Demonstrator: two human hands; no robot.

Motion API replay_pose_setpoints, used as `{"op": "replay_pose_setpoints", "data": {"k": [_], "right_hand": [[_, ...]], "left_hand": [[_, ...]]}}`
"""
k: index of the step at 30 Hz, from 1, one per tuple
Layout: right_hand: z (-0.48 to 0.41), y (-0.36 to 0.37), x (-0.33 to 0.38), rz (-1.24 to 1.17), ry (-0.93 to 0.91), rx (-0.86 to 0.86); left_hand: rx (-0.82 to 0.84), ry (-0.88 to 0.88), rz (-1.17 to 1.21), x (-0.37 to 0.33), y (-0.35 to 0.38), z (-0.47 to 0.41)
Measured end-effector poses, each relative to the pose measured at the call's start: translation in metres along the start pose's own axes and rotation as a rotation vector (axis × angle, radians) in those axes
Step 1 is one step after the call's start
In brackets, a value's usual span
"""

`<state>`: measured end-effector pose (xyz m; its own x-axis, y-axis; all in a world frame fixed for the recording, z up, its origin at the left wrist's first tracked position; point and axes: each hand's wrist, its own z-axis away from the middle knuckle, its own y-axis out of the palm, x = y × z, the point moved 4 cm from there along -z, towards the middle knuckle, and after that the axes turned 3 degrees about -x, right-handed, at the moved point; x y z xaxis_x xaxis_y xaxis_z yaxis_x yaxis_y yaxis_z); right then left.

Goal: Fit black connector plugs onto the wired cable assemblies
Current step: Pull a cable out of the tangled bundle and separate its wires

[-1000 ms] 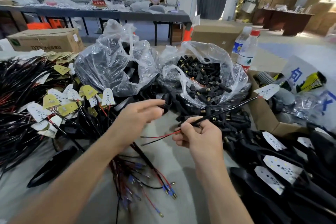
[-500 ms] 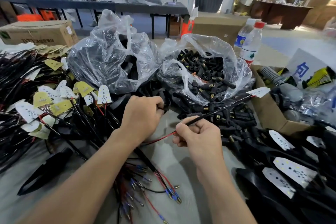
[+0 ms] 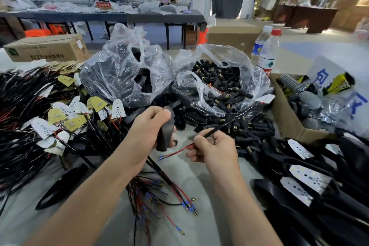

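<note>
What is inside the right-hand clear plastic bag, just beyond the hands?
The open clear bag holds a heap of small black connector plugs with brass-coloured ends. Lower layers are hidden by the top plugs and crumpled plastic.

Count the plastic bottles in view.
2. Both stand side by side behind the clear bag of plugs: the red-capped bottle nearer the camera, the white-capped bottle partly covered behind it to its left. The clutter may hide others.
</note>
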<state>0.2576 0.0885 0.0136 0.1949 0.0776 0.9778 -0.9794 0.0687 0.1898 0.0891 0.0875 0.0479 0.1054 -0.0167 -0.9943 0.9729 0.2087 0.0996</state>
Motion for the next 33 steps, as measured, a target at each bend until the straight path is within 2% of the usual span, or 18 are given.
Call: {"op": "replay_pose_setpoints", "data": {"k": [3, 6, 7, 11, 17, 20, 23, 28, 33], "right_hand": [[-0.005, -0.007, 0.001, -0.011, -0.037, -0.051], [-0.007, -0.008, 0.002, -0.025, -0.083, -0.088], [-0.007, -0.007, 0.001, -0.03, -0.096, -0.095], [-0.005, -0.007, 0.0, -0.028, -0.137, -0.115], [-0.002, -0.022, 0.009, -0.119, -0.18, -0.192], [-0.004, -0.02, 0.011, -0.187, -0.193, -0.193], [-0.001, -0.009, 0.008, -0.185, -0.201, -0.147], [0.001, -0.013, 0.01, -0.175, -0.232, -0.191], [0.005, -0.003, 0.006, -0.052, -0.135, -0.016]], "left_hand": [[0.02, 0.039, -0.218, 0.018, -0.015, 0.009], [0.01, 0.206, -0.638, 0.028, -0.023, 0.017], [0.016, 0.24, -0.702, 0.031, -0.022, 0.02], [-0.048, 0.341, -0.686, 0.039, -0.013, 0.029], [-0.159, 0.375, -0.688, 0.043, -0.019, 0.034], [-0.125, 0.356, -0.682, 0.043, -0.013, 0.036], [-0.104, 0.418, -0.719, 0.042, -0.009, 0.04], [-0.102, 0.424, -0.635, 0.04, -0.013, 0.042], [-0.095, 0.427, -0.639, 0.038, -0.015, 0.044]]}}
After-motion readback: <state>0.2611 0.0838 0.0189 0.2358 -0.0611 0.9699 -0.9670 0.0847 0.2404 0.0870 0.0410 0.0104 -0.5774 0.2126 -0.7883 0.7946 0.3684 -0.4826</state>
